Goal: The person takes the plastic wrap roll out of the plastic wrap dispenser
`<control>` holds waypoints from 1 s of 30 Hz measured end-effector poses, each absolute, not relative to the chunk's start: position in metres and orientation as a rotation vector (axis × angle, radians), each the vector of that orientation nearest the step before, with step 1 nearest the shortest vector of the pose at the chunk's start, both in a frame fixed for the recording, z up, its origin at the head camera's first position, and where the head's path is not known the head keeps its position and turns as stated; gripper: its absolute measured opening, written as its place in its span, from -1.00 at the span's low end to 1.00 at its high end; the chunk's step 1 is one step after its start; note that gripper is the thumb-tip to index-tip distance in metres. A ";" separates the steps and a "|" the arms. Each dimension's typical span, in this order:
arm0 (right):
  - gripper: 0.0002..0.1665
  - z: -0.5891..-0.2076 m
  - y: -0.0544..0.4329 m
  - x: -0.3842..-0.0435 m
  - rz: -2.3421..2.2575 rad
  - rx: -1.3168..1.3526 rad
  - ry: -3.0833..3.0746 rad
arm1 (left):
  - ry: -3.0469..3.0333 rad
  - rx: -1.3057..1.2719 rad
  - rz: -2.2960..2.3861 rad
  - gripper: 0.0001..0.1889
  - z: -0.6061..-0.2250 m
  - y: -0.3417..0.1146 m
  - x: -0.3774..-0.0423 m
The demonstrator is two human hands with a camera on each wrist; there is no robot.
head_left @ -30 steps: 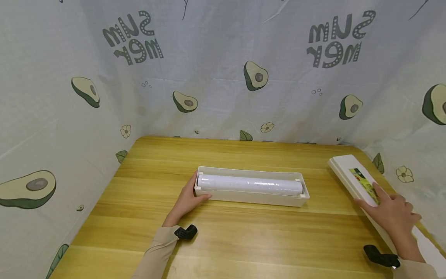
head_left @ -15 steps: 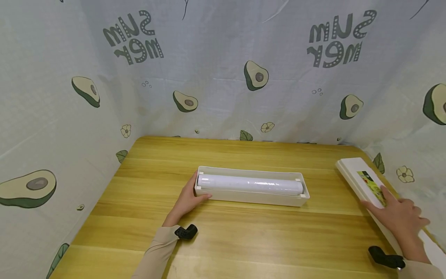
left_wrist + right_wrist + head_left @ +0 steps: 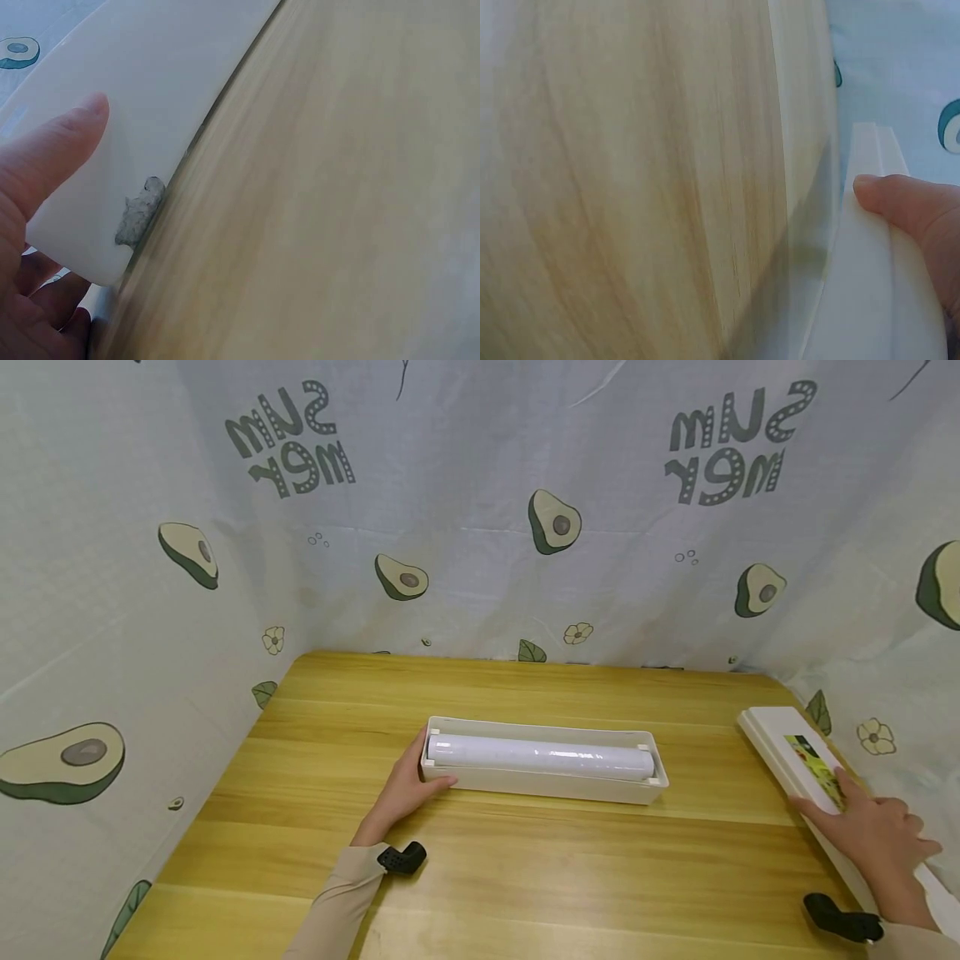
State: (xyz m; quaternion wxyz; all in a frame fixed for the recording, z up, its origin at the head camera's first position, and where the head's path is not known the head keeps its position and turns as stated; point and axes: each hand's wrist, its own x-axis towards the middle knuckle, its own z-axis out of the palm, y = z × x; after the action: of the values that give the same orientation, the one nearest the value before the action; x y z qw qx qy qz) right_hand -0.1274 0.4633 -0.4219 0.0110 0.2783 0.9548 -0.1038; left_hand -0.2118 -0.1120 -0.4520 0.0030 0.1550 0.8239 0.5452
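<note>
A long white cling film box point(image 3: 555, 782) lies without its lid in the middle of the table, in the head view. Inside it rests a shiny roll of cling film point(image 3: 540, 755). My left hand point(image 3: 403, 789) grips the box's left end, thumb along the front wall and fingers behind. In the left wrist view a grey patch point(image 3: 141, 214) marks the box wall point(image 3: 172, 67). At the table's right side my right hand point(image 3: 873, 831) holds the long white lid point(image 3: 776, 731), thumb on its left edge. A green and yellow label point(image 3: 813, 768) shows on the lid, partly under a finger.
The wood-grain table point(image 3: 555, 877) has rounded far corners. A pale curtain point(image 3: 480, 527) printed with avocados encloses its back and sides. In the right wrist view the lid lies along the table's right edge point(image 3: 832, 112).
My right hand has moved the lid to the right and slightly nearer, up to the table's right edge. My left hand and the box have stayed in place.
</note>
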 end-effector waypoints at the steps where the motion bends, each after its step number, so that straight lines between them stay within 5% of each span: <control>1: 0.28 -0.423 0.464 -0.127 -0.331 0.873 2.978 | 2.584 0.492 1.702 -0.02 -0.447 -0.112 -0.210; 30: 0.36 -0.431 0.483 -0.125 -0.366 1.003 2.813 | 2.581 0.487 1.686 -0.02 -0.434 -0.112 -0.203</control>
State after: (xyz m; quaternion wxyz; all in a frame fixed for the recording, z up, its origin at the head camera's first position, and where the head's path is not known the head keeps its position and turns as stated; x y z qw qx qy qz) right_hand -0.1250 0.4826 -0.4313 0.0665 0.3327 0.9328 -0.1214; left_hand -0.2033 -0.1118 -0.4338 0.0103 0.1560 0.8269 0.5402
